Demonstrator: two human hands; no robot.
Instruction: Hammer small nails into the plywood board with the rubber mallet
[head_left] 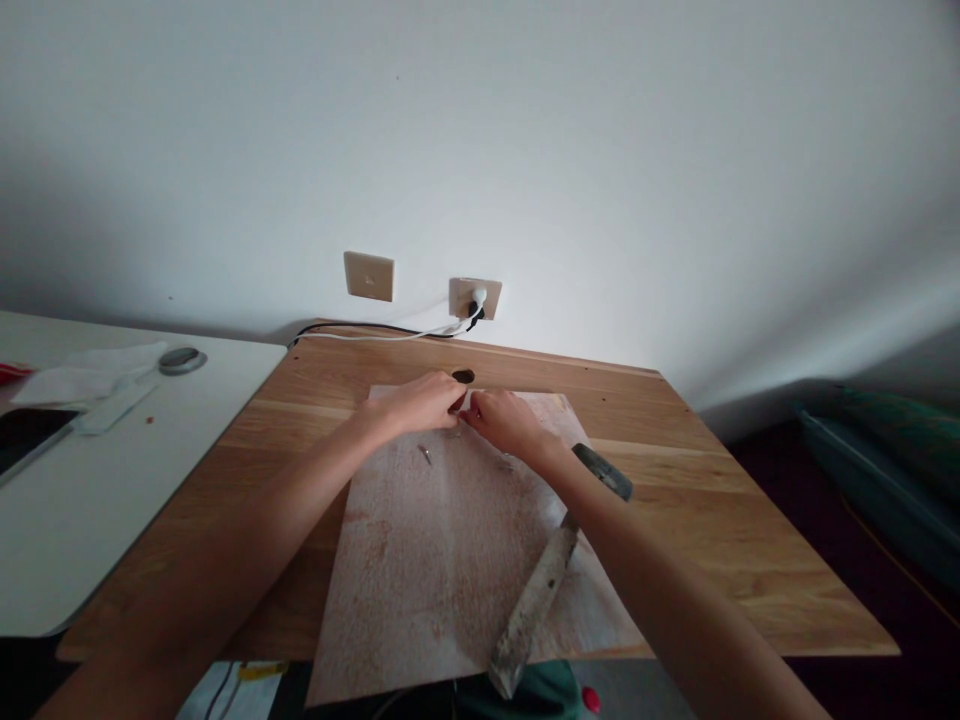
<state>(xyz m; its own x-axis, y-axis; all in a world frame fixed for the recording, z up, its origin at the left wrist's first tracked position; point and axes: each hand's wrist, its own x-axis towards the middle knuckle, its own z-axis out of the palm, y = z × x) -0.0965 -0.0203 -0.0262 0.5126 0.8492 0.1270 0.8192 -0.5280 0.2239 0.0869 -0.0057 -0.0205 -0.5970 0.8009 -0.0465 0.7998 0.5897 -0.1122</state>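
My left hand (433, 400) and my right hand (501, 415) meet over the far part of a thin pale wooden board (405, 560). Fingers on both are curled and pinched, nearly touching at the tips. Whatever sits between them is too small or hidden to make out. Just nearer to me, a small shiny metal piece (425, 455) lies on the board, and another small glint (506, 462) shows beside my right wrist. A hammer rests on the board's right side, partly under my right forearm, its dark head (602, 472) farther away and its worn handle (531, 610) pointing toward me.
The board lies on a wooden tabletop (675, 540) against the wall, overhanging the near edge. Behind are a cable hole (463, 376), cables (375, 332) and a socket with plugs (475, 298). A white table (67, 540) at left holds a phone, tissue and round grey object.
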